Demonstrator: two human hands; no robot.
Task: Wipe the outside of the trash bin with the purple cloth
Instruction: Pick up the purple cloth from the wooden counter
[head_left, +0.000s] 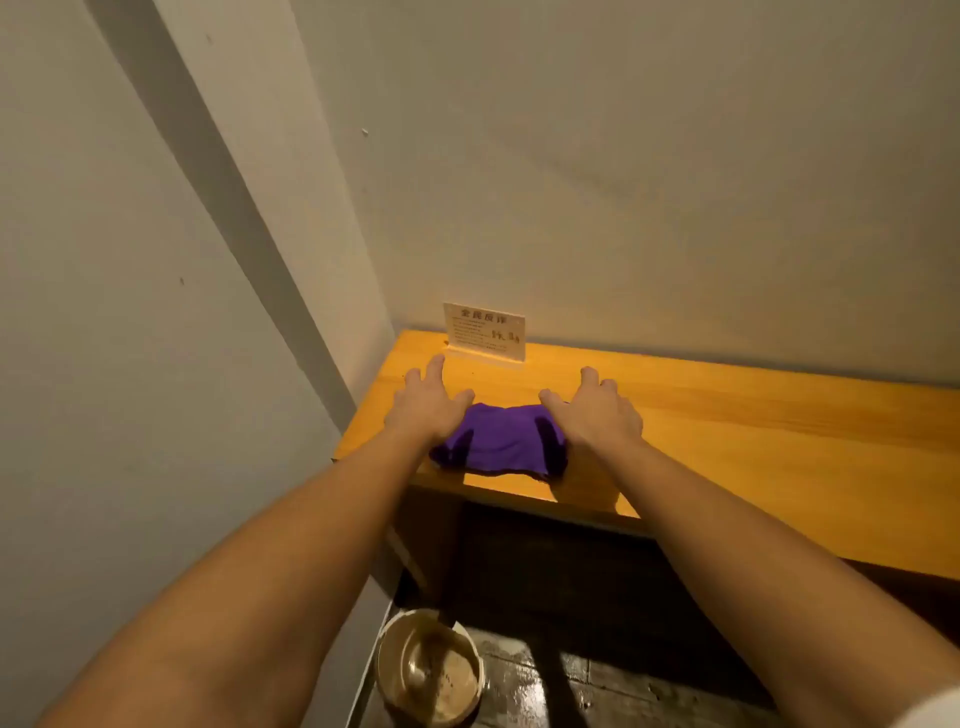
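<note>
A purple cloth (500, 440) lies crumpled near the front edge of a wooden counter (753, 441). My left hand (428, 408) rests at the cloth's left end with fingers spread. My right hand (597, 413) lies at its right end, fingers also apart. Both hands touch or overlap the cloth's ends, and neither closes around it. On the dark floor below the counter's left corner stands a round, pale trash bin (431, 670), seen from above, with an open top.
A small white sign card (484, 332) stands on the counter against the back wall. Plain walls meet in a corner at the left. The floor (597, 691) under the counter is dark and glossy.
</note>
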